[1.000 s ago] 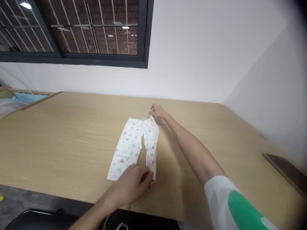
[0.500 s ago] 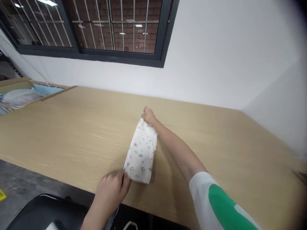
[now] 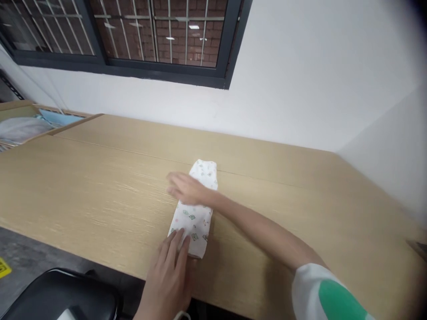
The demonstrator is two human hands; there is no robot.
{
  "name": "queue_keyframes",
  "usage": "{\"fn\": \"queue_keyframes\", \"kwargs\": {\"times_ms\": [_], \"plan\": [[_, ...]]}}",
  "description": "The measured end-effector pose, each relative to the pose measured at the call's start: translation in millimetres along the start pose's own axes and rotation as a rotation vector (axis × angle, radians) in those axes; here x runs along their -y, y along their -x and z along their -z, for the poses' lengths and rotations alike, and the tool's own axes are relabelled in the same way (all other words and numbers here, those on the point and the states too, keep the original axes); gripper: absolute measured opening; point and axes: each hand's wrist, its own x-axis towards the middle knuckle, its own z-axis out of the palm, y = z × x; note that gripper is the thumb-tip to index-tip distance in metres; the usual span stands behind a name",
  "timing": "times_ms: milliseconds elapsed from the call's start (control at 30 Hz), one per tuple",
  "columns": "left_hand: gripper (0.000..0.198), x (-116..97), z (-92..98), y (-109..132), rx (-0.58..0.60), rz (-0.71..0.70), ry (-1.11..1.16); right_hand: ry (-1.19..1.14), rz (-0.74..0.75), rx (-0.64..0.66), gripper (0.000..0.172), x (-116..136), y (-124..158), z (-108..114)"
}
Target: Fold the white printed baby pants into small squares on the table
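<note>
A folded white cloth with small printed figures lies as a long narrow strip on the wooden table. My left hand rests its outstretched fingers on the near end of the cloth, at its left corner. Across the middle of the strip reaches my right hand, blurred by motion, with its fingers stretched to the left past the cloth's edge. It covers part of the print. Beyond it, the far end of the cloth shows uncovered.
The wooden table runs back to a white wall beneath a barred window. A box with blue and whitish contents stands at the far left. A black chair is by the near edge.
My right hand has let go of the cloth's far end and moved nearer and left, over its middle. My left hand has released the near corner and laid its fingers on top.
</note>
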Motion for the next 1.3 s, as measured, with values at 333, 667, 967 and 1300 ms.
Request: {"fn": "queue_keyframes", "kwargs": {"times_ms": [333,667,967,1300], "plan": [[0.034,-19,-17.4,17,-0.014,-0.005,-0.020,-0.179,0.341,0.220,0.057,59,93,-25],[0.062,-11,-12.1,18,0.113,-0.081,-0.147,0.094,0.128,0.150,0.063,-51,59,-27],[0.071,-5,-11.7,22,0.155,-0.130,-0.152,0.125,-0.188,0.118,0.069,-143,22,2],[0.065,-22,-6.8,12,0.158,-0.063,0.005,0.226,-0.174,0.134,0.060,-157,12,20]]}}
